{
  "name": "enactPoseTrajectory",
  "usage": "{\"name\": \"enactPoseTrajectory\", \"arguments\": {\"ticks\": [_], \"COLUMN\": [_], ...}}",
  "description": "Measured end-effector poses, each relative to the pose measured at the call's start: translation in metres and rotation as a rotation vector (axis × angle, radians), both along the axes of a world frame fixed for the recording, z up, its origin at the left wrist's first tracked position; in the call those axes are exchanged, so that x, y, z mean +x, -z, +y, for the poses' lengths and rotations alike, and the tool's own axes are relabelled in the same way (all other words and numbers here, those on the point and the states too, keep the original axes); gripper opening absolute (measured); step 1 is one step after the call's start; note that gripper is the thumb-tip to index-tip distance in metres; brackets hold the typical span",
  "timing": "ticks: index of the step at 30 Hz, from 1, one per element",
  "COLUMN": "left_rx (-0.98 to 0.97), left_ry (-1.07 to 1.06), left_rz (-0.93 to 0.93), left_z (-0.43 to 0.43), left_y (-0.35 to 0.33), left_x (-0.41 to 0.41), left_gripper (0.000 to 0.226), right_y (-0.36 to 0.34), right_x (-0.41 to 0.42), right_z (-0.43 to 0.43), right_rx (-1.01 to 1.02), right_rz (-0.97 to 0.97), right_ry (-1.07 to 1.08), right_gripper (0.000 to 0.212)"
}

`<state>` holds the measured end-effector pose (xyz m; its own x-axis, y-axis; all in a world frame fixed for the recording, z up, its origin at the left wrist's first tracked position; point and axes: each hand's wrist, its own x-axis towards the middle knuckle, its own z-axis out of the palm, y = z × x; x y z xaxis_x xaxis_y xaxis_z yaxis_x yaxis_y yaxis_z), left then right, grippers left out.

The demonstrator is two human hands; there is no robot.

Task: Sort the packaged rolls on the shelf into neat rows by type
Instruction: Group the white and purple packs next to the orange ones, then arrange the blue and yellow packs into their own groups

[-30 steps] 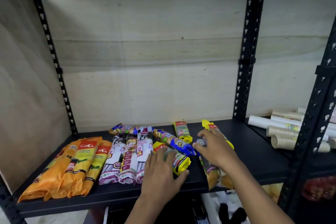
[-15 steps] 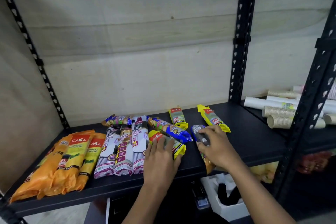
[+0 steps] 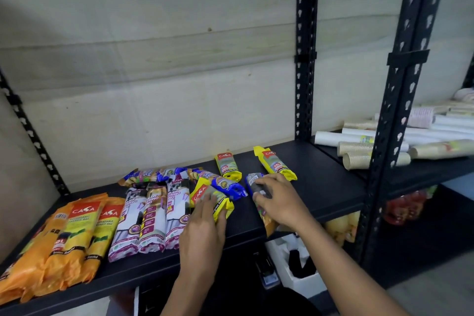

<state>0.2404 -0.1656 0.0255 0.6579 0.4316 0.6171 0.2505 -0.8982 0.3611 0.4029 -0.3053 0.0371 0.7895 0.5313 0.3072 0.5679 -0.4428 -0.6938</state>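
Observation:
On the black shelf (image 3: 320,187) lie packaged rolls. Three orange Casa packs (image 3: 74,233) sit at the left, then three white-and-purple drawstring packs (image 3: 151,220). My left hand (image 3: 202,236) rests flat on a yellow Casa roll (image 3: 205,194). My right hand (image 3: 279,201) is closed over a blue-and-orange roll (image 3: 252,181) that pokes past the shelf's front edge. Another blue roll (image 3: 225,183) lies between my hands. Two yellow rolls (image 3: 227,165) (image 3: 274,163) lie further back. More blue rolls (image 3: 151,174) lie behind the white packs.
Black perforated uprights (image 3: 305,59) (image 3: 400,84) frame the bay. The neighbouring shelf at the right holds stacked paper cups (image 3: 359,154) and white tubes (image 3: 331,138). Below the shelf sit a white box (image 3: 305,279) and a stapler (image 3: 266,272). A plywood wall backs the shelf.
My view has drifted to the right and down. My right hand has slid down the blue-and-orange roll and off the far yellow roll. My left hand stays on the yellow roll.

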Motion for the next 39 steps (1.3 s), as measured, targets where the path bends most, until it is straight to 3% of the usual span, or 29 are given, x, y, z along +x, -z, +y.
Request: {"name": "enactPoseTrajectory", "arguments": {"ticks": [5, 13, 25, 29, 34, 39], "left_rx": [0.04, 0.158, 0.335, 0.306, 0.188, 0.29], "left_ry": [0.1, 0.339, 0.54, 0.598, 0.5, 0.473], "left_rz": [-0.163, -0.075, 0.13, 0.221, 0.417, 0.397], "left_z": [-0.016, -0.064, -0.119, -0.119, -0.126, -0.12], "left_y": [-0.023, -0.049, -0.017, -0.004, -0.026, -0.025], "left_x": [0.013, 0.077, 0.111, 0.12, 0.118, 0.115], "left_gripper": [0.04, 0.043, 0.045, 0.046, 0.053, 0.061], "right_y": [-0.015, -0.019, -0.003, 0.019, 0.042, 0.039], "right_x": [0.0, 0.024, 0.072, 0.089, 0.102, 0.096], "right_z": [-0.018, -0.081, -0.142, -0.15, -0.15, -0.143], "right_rx": [0.121, 0.193, 0.036, -0.088, -0.213, -0.284], "right_rz": [0.112, 0.124, -0.052, -0.087, -0.176, -0.235], "right_ry": [-0.024, 0.14, 0.217, 0.21, 0.218, 0.255], "right_gripper": [0.035, 0.021, 0.028, 0.026, 0.026, 0.028]}}
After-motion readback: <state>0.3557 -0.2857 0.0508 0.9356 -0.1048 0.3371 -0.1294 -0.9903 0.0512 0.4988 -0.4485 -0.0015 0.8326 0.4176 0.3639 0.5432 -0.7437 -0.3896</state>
